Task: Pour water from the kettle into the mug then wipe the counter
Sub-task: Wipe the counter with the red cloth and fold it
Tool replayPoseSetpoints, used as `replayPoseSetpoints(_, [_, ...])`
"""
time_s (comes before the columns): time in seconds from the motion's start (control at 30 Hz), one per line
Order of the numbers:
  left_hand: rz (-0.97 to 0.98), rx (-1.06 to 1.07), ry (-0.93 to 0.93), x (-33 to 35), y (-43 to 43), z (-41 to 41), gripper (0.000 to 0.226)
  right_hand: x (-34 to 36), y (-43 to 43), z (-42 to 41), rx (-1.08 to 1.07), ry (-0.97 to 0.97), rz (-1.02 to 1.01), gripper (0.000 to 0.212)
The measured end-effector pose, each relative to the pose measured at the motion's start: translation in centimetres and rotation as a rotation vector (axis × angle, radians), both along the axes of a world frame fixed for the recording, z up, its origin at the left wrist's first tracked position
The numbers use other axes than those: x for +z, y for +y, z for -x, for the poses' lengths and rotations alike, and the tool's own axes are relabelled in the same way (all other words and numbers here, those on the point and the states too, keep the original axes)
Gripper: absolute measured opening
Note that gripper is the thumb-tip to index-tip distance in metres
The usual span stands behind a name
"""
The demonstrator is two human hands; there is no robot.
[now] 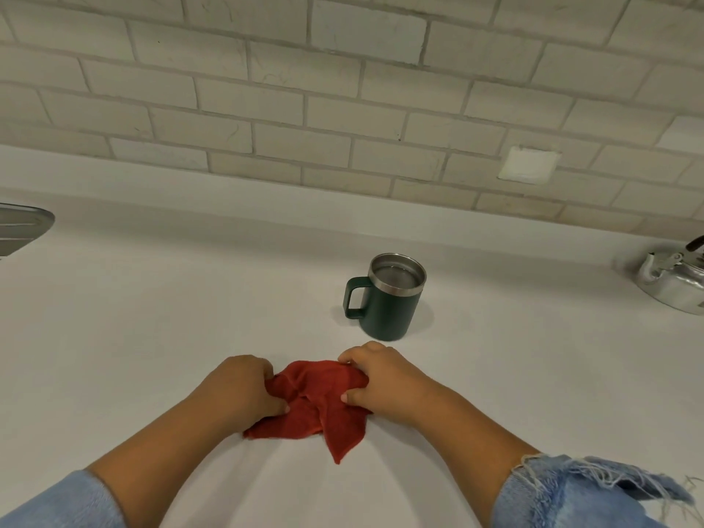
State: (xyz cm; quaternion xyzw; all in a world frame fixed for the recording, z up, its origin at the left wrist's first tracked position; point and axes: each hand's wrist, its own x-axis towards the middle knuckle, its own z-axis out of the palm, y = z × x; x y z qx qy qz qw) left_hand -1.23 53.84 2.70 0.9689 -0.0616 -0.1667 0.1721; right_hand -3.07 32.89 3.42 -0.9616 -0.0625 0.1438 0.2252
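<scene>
A crumpled red cloth (318, 405) lies on the white counter (171, 318) near its front. My left hand (244, 388) grips the cloth's left side and my right hand (381, 379) grips its right side. Just beyond my right hand stands a dark green mug (386, 308) with a steel rim, its handle pointing left and water inside. A silver kettle (674, 280) sits on the counter at the far right, partly cut off by the frame edge.
A pale brick-tiled wall (343, 108) runs along the back of the counter, with a white square plate (529, 165) set in it. A steel sink edge (21, 228) shows at the far left.
</scene>
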Motion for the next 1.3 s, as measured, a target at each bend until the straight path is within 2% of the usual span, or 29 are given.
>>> replayPoseSetpoints(0.17, [0.432,0.19,0.078,0.1,-0.2,0.7,0.015,0.3,-0.5,-0.8,0.05,0.009,-0.077,0.054])
replayPoseSetpoints(0.33, [0.719,0.287,0.126,0.0,-0.4,0.9,0.042,0.0,-0.2,-1.4,0.08,0.017,-0.092,0.047])
replayPoseSetpoints(0.4, [0.724,0.209,0.153,-0.1,-0.2,0.4,0.052,0.0,-0.1,-2.0,0.069,0.026,-0.109,0.046])
replayPoseSetpoints(0.53, [0.726,0.074,0.231,0.0,0.6,-1.1,0.043,0.1,0.7,-3.3,0.062,0.018,-0.127,0.042])
replayPoseSetpoints(0.63, [0.65,-0.017,0.229,0.3,1.9,-2.8,0.043,0.1,1.7,-4.3,0.036,0.008,-0.122,0.04])
replayPoseSetpoints(0.73, [0.572,-0.076,0.151,0.9,4.1,-5.0,0.047,0.0,2.9,-5.5,0.011,0.007,-0.073,0.039])
replayPoseSetpoints(0.9, [0.478,-0.039,-0.128,2.3,7.5,-10.1,0.045,-0.9,4.9,-7.5,-0.009,-0.042,0.044,0.041])
replayPoseSetpoints(1.0, [0.569,-0.049,-0.214,2.7,8.5,-13.7,0.045,-1.7,5.8,-8.6,0.033,-0.072,0.149,0.047])
replayPoseSetpoints(1.2, [0.924,-0.007,-0.206,1.0,8.4,-20.7,0.044,-2.6,7.4,-10.4,0.039,-0.104,0.202,0.049])
replayPoseSetpoints(1.23, [0.885,0.01,-0.219,0.2,8.5,-21.5,0.043,-2.6,7.4,-10.4,0.032,-0.111,0.197,0.048])
replayPoseSetpoints(1.27, [0.745,0.015,-0.249,-0.6,8.7,-22.3,0.043,-2.7,7.4,-10.5,0.023,-0.114,0.191,0.047])
replayPoseSetpoints(1.3, [0.524,0.014,-0.297,-1.4,9.0,-22.9,0.044,-2.9,7.4,-10.4,0.016,-0.115,0.187,0.046])
